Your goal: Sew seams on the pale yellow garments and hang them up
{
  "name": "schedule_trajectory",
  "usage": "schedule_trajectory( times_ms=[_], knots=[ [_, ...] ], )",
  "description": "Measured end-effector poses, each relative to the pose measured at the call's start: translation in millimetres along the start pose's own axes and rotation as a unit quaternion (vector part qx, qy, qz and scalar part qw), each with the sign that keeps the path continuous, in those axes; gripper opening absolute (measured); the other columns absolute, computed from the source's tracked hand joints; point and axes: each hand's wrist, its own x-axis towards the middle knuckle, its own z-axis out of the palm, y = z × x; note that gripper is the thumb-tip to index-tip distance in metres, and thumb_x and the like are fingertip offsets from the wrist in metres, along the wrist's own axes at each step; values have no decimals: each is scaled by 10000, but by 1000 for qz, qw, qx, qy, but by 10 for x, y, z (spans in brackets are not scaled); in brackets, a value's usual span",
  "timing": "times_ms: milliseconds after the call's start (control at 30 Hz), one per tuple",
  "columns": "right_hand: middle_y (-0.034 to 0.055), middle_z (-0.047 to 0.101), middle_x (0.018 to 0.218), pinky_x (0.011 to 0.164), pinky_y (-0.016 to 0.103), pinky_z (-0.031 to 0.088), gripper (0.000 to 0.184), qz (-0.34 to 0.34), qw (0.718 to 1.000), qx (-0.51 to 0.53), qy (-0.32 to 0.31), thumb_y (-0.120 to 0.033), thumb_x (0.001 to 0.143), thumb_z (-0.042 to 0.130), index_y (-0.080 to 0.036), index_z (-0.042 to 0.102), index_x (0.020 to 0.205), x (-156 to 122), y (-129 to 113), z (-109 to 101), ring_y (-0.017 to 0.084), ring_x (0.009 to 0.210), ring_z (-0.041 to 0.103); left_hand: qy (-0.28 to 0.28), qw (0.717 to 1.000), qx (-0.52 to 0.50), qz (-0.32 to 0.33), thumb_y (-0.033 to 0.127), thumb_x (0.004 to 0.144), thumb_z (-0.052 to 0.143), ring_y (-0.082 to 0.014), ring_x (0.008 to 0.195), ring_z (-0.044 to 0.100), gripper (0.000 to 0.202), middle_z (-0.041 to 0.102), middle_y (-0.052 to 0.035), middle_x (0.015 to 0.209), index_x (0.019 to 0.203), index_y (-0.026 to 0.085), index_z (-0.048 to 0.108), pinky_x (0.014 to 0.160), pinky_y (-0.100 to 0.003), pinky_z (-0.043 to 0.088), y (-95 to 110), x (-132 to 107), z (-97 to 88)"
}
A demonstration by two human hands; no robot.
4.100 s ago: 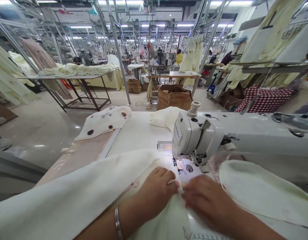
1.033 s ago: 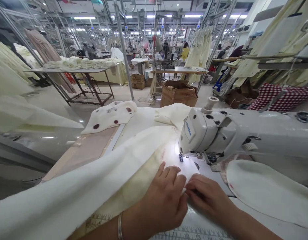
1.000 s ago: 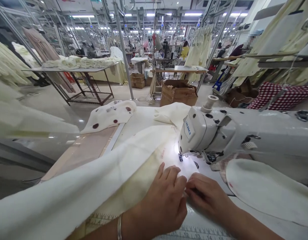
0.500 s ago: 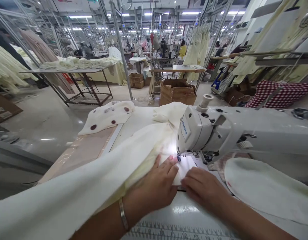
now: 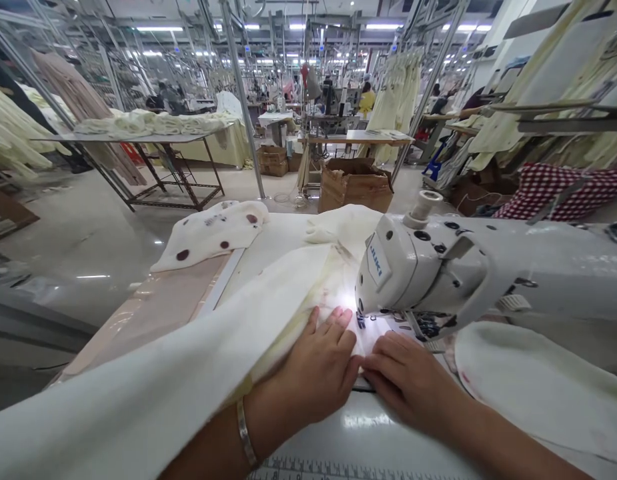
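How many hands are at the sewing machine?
2: the left hand, palm down on the pale cloth, and the right hand, fingers at its near edge. I see no others there.

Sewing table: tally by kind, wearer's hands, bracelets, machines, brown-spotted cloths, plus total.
Hands: 2 (left hand, right hand)
Bracelet: 1
Sewing machine: 1
Brown-spotted cloth: 1
Total: 5
Cream cloth not counted: layers overlap, pieces unclear.
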Motion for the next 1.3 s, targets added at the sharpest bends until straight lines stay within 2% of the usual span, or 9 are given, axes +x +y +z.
schedule_trajectory(
  times_ms=[167,300,533,667,767,833,1000,1167,1300],
  knots=[
    [72,602,931,776,355,440,187,44,999,17,3,-218,891,463,-212,594,1024,35,114,19,200,879,556,9,1000,-15,2,312,844,493,-285,1345,251,422,394,-170,1388,1217,133,409,1079,-508,229,-180,219,9],
    [51,601,861,723,329,442,147,69,997,36,-16,-207,889,460,-211,594,952,40,80,7,184,803,565,1,1000,-25,-13,306,799,543,-309,1331,267,559,387,-210,1375,1274,97,335,1070,-511,237,-187,255,-34],
    [15,569,746,627,283,400,105,87,993,77,-17,-183,875,480,-202,580,847,0,-34,-14,147,665,535,10,999,-46,21,267,845,483,-278,1344,240,327,460,-151,1320,1145,150,426,1079,-527,207,-81,115,-3],
    [25,580,739,644,300,406,145,98,989,107,1,-184,880,465,-203,603,845,1,-54,-12,155,681,525,40,998,6,54,235,876,448,-274,1145,442,141,527,-118,1198,946,154,541,1008,-491,312,-91,145,-2],
    [29,593,725,643,303,433,161,114,985,131,20,-225,878,484,-212,637,829,-10,-32,-14,159,683,539,41,994,27,102,184,891,434,-197,854,507,176,583,-63,922,783,161,572,837,-377,421,-107,181,12],
    [24,606,691,604,284,460,212,141,978,144,43,-267,893,463,-212,651,811,-20,37,-3,155,654,566,28,992,21,122,183,898,443,-174,779,492,199,568,-43,821,754,166,579,745,-320,429,-124,197,29],
    [10,612,559,446,228,481,425,234,954,152,114,-220,947,259,-168,648,784,-37,305,72,126,471,588,41,991,-3,128,192,906,476,-164,785,484,190,574,-34,849,757,178,594,733,-299,408,-153,209,56],
    [49,656,682,567,295,534,350,230,961,112,109,-308,906,389,-187,654,713,-72,344,28,180,648,646,44,992,-30,119,189,903,487,-159,777,487,188,588,-27,835,761,173,608,735,-294,414,-129,196,34],
    [83,678,829,698,414,510,250,212,973,41,75,-390,834,514,-214,692,832,-110,289,-47,266,837,622,62,992,-51,92,208,905,496,-163,809,506,197,606,-27,838,752,174,615,761,-294,422,-122,201,28]
  ],
)
